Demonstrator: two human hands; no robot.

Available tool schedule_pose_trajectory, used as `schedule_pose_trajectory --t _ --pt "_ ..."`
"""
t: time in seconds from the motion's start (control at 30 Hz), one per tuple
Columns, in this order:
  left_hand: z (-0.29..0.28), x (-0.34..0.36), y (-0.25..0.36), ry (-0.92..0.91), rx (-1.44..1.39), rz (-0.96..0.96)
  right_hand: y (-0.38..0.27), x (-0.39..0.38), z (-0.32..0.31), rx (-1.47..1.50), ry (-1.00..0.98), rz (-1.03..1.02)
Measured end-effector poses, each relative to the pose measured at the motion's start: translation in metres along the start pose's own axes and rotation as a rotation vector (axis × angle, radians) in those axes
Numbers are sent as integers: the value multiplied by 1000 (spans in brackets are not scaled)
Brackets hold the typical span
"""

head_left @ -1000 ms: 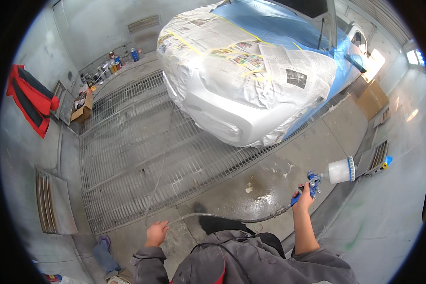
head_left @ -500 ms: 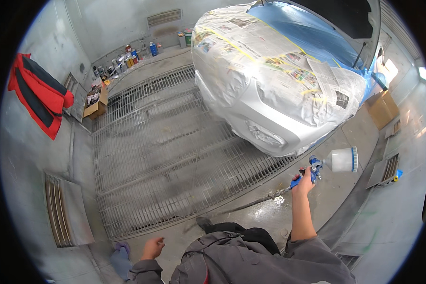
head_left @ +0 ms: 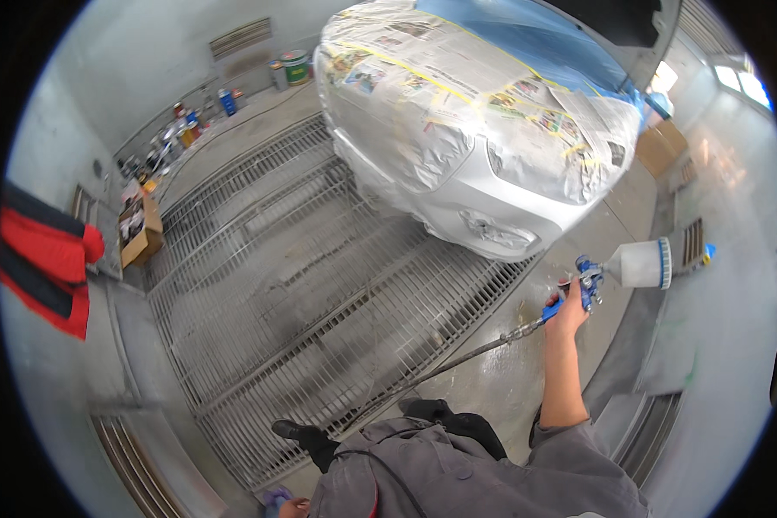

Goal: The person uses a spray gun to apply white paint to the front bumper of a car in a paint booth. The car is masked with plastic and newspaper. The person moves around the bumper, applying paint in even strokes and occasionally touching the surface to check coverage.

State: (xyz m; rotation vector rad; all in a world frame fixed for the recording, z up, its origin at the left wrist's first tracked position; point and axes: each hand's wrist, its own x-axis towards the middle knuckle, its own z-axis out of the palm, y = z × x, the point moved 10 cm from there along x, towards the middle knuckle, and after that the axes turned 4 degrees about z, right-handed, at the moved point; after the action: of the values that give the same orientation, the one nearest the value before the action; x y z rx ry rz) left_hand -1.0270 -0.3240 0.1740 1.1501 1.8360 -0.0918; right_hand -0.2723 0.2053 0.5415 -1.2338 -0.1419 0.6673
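Observation:
My right hand is wrapped around the handle of a blue spray gun. The gun carries a translucent white paint cup, tipped sideways to the right. A dark air hose runs from the handle down to the left across the floor. Beyond the gun, a white car bumper stands below a front end masked with newspaper, yellow tape and blue plastic film. The gun is apart from the bumper. Only a bit of my left hand shows at the lower edge, its fingers mostly hidden.
Metal floor grating spreads to the left of the car. Several cans and bottles line the far left wall, near an open cardboard box. A red and black jacket hangs at left. Another carton stands right of the car.
I have stepped and turned, so the car sits higher and further left in view. A foot now shows on the grating. My left hand has dropped mostly out of view; my right keeps the spray gun.

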Motion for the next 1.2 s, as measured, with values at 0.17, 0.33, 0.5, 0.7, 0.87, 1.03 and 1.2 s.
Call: schedule_pose_trajectory --t 0.17,0.33,0.5,0.7,0.87,1.03,1.2 --pt "-180 107 -93 34 -104 115 -50 -120 21 15 124 -218" --pt "-330 159 -98 19 -321 95 -136 -257 60 -210 172 -586" --pt "-393 237 -163 -115 -130 196 -188 -326 71 -807 101 -656" --pt "-433 266 -150 -270 154 390 -115 -391 72 -1114 108 -534" --pt "-543 269 -42 -131 -65 316 41 -420 86 -613 236 -198" --pt "-630 329 -15 34 -88 416 155 -405 181 -251 301 -218" --pt "-715 397 -59 128 -74 266 264 -354 324 -34 274 -94"
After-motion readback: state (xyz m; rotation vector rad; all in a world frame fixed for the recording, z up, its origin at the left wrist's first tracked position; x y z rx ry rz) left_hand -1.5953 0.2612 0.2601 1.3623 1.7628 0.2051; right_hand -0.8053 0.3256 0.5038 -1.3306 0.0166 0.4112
